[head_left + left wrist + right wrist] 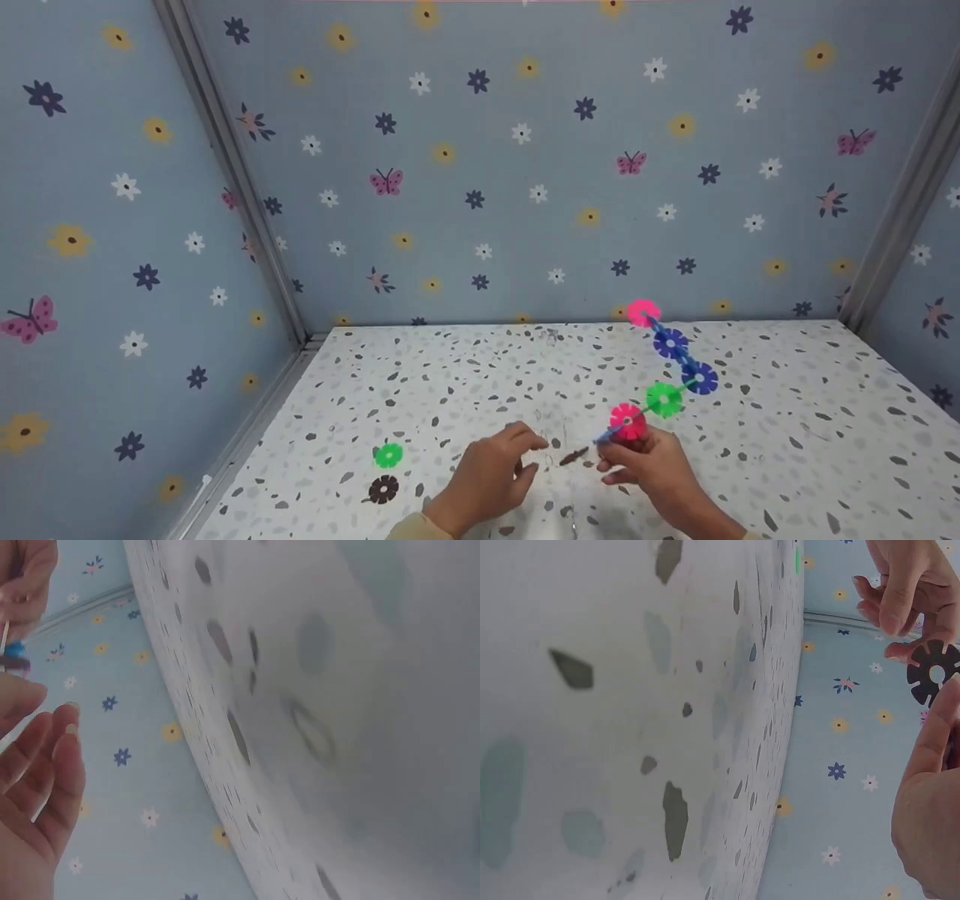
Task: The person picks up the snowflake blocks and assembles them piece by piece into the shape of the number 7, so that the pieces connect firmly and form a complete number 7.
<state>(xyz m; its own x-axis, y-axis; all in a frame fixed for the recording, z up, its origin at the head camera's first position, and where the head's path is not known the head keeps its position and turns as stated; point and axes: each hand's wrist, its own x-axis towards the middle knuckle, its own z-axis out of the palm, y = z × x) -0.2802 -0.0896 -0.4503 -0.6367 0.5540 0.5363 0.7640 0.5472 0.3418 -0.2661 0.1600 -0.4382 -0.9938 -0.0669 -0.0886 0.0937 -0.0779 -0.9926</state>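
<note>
My right hand pinches the near end of a chain of notched plastic discs. Pink, green and blue discs run up and away from it, some seen edge-on. At the chain's near end a dark brown notched disc juts toward my left hand. That hand holds nothing; its fingers are loosely bent, with a small gap to the brown disc. In the right wrist view the brown disc shows its flat face above my right hand. The left wrist view shows my left fingers below the disc's edge.
A loose green notched disc and a loose dark brown disc lie left of my left hand on the speckled white table. Flower-patterned panels enclose the table's back and sides.
</note>
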